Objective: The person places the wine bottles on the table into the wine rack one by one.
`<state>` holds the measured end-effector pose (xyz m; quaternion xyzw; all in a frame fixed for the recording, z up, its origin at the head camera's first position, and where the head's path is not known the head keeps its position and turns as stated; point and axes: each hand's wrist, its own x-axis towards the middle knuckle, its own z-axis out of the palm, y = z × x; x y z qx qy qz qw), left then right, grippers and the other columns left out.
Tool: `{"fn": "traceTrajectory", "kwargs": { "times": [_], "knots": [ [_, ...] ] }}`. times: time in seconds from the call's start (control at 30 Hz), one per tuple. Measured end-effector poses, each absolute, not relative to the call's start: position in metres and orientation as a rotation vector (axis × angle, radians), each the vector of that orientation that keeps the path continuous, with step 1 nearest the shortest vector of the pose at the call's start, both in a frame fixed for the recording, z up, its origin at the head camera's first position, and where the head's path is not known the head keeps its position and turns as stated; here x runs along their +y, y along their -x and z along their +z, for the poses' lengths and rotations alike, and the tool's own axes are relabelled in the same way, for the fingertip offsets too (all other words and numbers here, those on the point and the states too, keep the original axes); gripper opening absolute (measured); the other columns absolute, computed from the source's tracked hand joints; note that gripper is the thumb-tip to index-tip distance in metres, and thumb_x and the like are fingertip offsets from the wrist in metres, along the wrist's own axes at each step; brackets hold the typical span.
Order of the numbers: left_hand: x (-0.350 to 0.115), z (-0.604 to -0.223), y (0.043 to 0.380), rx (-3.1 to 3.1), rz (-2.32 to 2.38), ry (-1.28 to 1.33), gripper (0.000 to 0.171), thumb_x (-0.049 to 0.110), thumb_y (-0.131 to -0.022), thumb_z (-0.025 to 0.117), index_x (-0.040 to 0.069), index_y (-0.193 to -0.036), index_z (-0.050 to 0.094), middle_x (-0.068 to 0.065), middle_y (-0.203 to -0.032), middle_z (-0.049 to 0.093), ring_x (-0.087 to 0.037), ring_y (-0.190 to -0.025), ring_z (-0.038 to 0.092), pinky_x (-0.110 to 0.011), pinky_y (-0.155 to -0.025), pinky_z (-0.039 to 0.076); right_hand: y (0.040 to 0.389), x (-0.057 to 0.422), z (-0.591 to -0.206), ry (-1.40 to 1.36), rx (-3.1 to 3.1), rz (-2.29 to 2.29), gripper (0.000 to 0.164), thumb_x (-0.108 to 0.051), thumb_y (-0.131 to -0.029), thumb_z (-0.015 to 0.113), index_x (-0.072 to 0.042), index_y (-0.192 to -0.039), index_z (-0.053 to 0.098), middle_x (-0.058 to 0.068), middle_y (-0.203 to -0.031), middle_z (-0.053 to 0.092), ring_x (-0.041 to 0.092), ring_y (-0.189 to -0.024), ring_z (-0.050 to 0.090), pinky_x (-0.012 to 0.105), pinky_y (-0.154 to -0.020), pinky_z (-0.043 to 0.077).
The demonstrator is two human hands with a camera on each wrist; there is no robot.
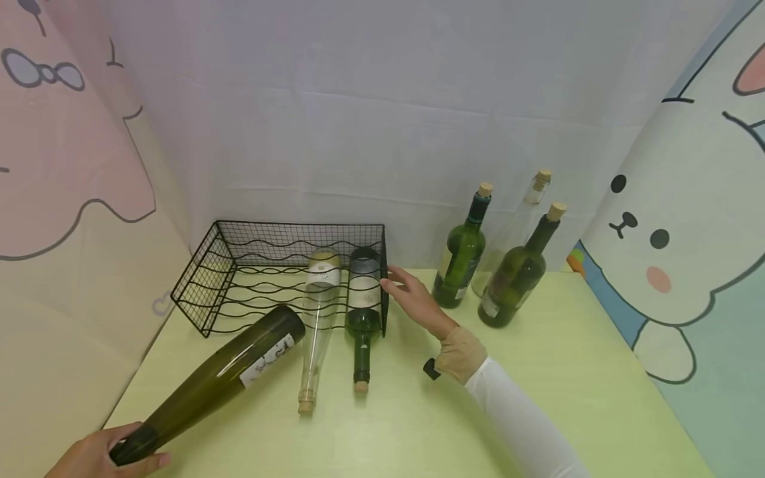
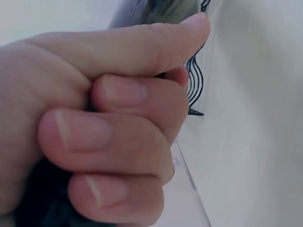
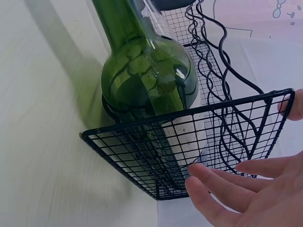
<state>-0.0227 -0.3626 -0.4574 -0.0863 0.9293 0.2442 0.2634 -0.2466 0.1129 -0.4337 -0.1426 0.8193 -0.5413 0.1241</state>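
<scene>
My left hand [image 1: 107, 451] grips a dark olive wine bottle [image 1: 224, 378] by its neck, and the curled fingers [image 2: 128, 127] fill the left wrist view. The bottle slants up to the right, its base at the front of a black wire rack [image 1: 239, 229]. In the rack lie a clear bottle [image 1: 319, 325] and a green bottle [image 1: 362, 322], their corked necks toward me. At the rack's right end is my right hand [image 1: 418, 302], fingers extended. In the right wrist view its fingertips [image 3: 196, 170] are right at the mesh side panel [image 3: 189, 137].
At the back right stand three corked bottles: a green bottle [image 1: 459, 259], a clear bottle [image 1: 538, 189] partly hidden, and a dark green bottle [image 1: 514, 279]. A white curtain [image 1: 358, 133] hangs behind the light green table [image 1: 597, 372]. Printed cartoon cloths flank both sides.
</scene>
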Motion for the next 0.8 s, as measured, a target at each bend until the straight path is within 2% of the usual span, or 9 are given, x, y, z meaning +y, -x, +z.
{"fn": "traceTrajectory", "kwargs": {
  "times": [0.1,0.23,0.57,0.8],
  "knots": [
    [-0.365,-0.462,0.025,2.492,0.661,0.238,0.087,0.055,-0.092,0.058,-0.022,-0.129,0.044,-0.042,-0.112,0.056,-0.048,-0.094,0.062,-0.055,-0.073,0.052,0.247,0.112,-0.435,0.429,2.374,-1.593,0.071,-0.051,-0.100,0.049,-0.012,-0.155,0.026,0.017,-0.152,0.037,0.033,-0.133,0.044,0.048,-0.105,0.041],
    [-0.365,-0.466,0.028,2.470,0.692,0.249,0.088,0.055,-0.093,0.057,-0.023,-0.130,0.043,-0.044,-0.116,0.053,-0.052,-0.098,0.060,-0.055,-0.074,0.052,0.248,0.111,-0.436,0.439,2.372,-1.594,0.072,-0.051,-0.101,0.048,-0.010,-0.155,0.025,0.019,-0.152,0.036,0.034,-0.133,0.045,0.047,-0.105,0.042],
    [-0.357,-0.474,0.032,2.534,0.682,0.267,0.094,0.059,-0.092,0.056,-0.026,-0.130,0.040,-0.043,-0.116,0.055,-0.049,-0.097,0.062,-0.054,-0.076,0.051,0.248,0.112,-0.439,0.424,2.384,-1.595,0.072,-0.052,-0.100,0.048,-0.012,-0.155,0.026,0.017,-0.151,0.038,0.033,-0.132,0.047,0.047,-0.104,0.042],
    [-0.343,-0.477,0.037,2.541,0.741,0.311,0.096,0.058,-0.091,0.059,-0.026,-0.131,0.037,-0.045,-0.128,0.045,-0.059,-0.111,0.051,-0.055,-0.079,0.050,0.248,0.113,-0.437,0.430,2.383,-1.603,0.072,-0.053,-0.100,0.048,-0.013,-0.155,0.027,0.016,-0.151,0.038,0.034,-0.131,0.047,0.050,-0.105,0.040]
  ]
}}
